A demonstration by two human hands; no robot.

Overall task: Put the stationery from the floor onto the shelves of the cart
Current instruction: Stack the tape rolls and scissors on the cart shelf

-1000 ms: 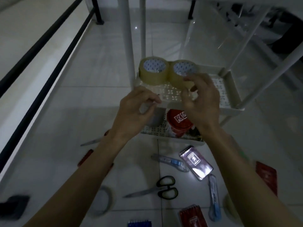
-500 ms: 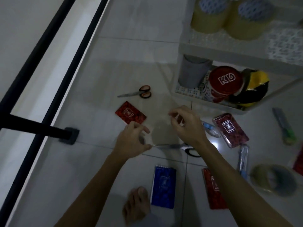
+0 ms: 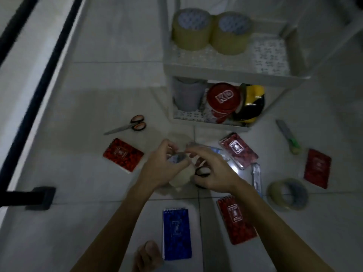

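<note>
Beige tape roll (image 3: 181, 173) sits gripped in my left hand (image 3: 165, 167) above the floor (image 3: 78, 173), my right hand (image 3: 212, 171) pinching at it, while two rolls (image 3: 210, 32) already stand on the cart (image 3: 235, 71) and notebooks (image 3: 123, 154), scissors (image 3: 135, 124) and cutters remain.

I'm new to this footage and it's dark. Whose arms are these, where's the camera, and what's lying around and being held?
No machine here: a person works bare-handed, and the one camera sits on their head, looking down at a tiled floor. The left hand holds a pale roll of tape in its grip; the right hand curls beside it, touching the roll, though whether it grips is unclear. The white cart already carries two tan tape rolls on the upper shelf. Still on the floor: a blue spiral notepad, several red notepads, orange-handled scissors, a green-handled cutter and a loose clear tape roll.
</note>
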